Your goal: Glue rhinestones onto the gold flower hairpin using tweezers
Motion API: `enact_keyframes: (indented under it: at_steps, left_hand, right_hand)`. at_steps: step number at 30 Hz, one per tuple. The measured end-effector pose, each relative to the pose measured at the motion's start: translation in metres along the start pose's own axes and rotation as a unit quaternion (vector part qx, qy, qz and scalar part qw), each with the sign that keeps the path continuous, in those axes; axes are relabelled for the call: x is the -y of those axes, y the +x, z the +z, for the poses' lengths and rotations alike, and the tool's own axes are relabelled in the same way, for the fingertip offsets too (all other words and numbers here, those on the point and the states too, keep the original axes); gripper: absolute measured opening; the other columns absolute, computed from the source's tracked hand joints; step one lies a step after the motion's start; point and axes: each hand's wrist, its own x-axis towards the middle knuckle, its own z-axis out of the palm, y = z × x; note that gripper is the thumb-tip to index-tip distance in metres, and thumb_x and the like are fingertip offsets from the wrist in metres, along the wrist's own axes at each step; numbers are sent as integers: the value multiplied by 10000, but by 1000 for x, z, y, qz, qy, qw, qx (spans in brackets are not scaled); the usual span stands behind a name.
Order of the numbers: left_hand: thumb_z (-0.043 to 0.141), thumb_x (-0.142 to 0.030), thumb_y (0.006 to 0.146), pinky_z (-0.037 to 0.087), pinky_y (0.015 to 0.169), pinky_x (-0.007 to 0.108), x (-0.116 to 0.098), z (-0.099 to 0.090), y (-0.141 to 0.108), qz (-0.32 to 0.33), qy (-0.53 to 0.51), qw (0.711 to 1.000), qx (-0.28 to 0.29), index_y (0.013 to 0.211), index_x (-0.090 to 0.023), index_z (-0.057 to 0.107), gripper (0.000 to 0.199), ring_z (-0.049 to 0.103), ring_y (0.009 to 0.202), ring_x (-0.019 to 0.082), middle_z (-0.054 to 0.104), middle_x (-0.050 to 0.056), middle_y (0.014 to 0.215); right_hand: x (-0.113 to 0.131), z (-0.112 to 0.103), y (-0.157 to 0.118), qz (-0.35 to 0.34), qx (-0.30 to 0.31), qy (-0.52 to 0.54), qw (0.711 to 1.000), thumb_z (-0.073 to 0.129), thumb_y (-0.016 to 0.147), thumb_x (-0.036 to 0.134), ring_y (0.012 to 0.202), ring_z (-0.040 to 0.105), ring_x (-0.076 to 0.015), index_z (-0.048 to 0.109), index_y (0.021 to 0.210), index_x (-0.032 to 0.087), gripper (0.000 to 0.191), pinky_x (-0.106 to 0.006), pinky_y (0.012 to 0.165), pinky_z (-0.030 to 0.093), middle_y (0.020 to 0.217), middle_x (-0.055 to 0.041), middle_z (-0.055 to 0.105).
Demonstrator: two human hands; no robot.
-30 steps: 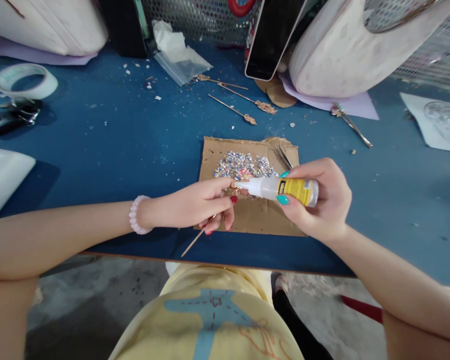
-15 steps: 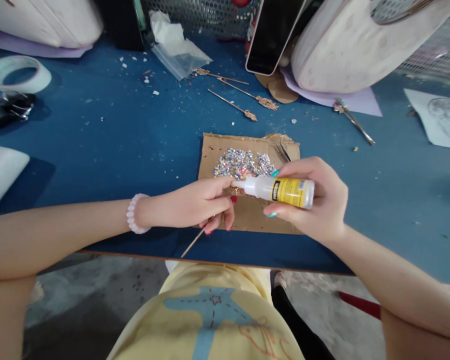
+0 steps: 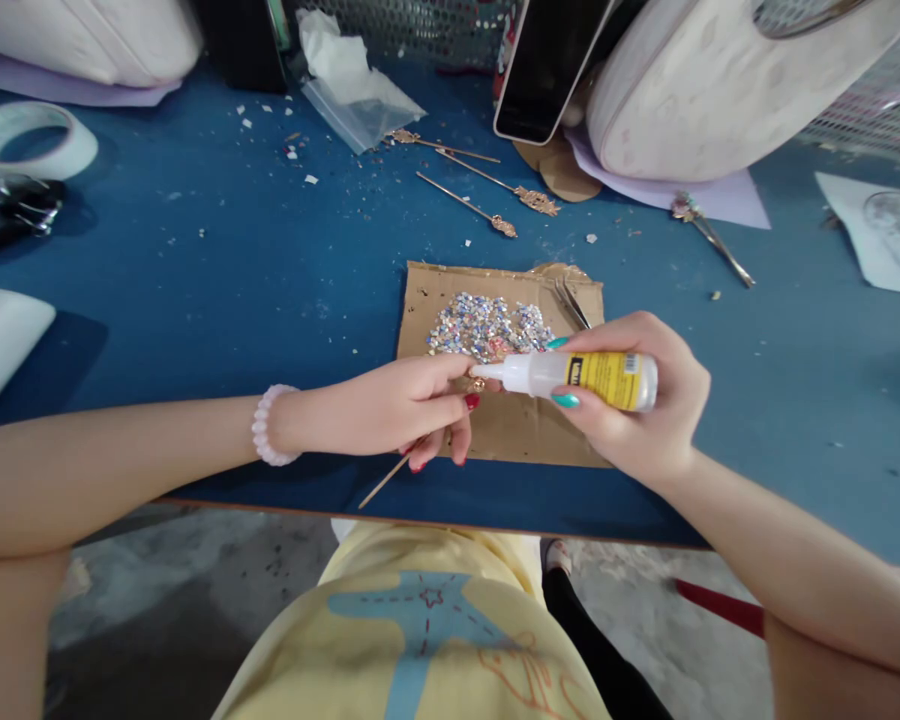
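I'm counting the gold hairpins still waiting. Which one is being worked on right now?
The one pinched in the left hand, its stick poking out below the fingers; the other three gold pins lie untouched beyond the cardboard.

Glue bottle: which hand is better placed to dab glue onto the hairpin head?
Right. The right hand holds the glue bottle with its nozzle at the hairpin, which the left hand pinches over the cardboard.
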Motion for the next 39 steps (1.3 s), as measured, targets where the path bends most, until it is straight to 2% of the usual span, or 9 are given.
enact_keyframes:
  at_steps: [4, 10, 23, 39]
  left_hand:
    - [350, -203, 1084, 365, 413, 153, -2, 1, -1, -11, -1, 1000, -2, 1336, -176, 462, 277, 527, 431, 47, 667, -26, 751]
    - [325, -190, 1081, 356, 411, 159, 0, 0, 0, -15, -13, 1000, 5, 1280, -176, 476, 250, 533, 431, 53, 673, -14, 755]
    - [312, -163, 1060, 347, 413, 179, -7, 0, 1, -33, -31, 999, 6, 1208, -177, 475, 220, 527, 409, 64, 666, -20, 713]
    - [342, -195, 1057, 345, 406, 184, -3, 0, 1, -22, -33, 999, 15, 1187, -196, 480, 190, 524, 410, 67, 679, -19, 728]
  right_hand:
    - [0, 0, 1, 4, -13, 0, 1000, 770, 891, 422, 546, 603, -139, 672, 938, 284, 175, -292, 462, 451, 738, 8, 698]
    - [1, -1, 3, -16, -16, -12, 1000, 766, 900, 422, 536, 600, -131, 674, 931, 282, 170, -292, 443, 429, 724, 7, 693]
    - [-3, 0, 0, -6, -25, -18, 1000, 728, 926, 460, 563, 611, -155, 696, 974, 313, 159, -328, 480, 461, 738, -3, 693]
    - [-1, 1, 0, -8, -18, -18, 1000, 723, 922, 485, 602, 638, -172, 705, 969, 300, 192, -337, 506, 499, 767, -15, 703]
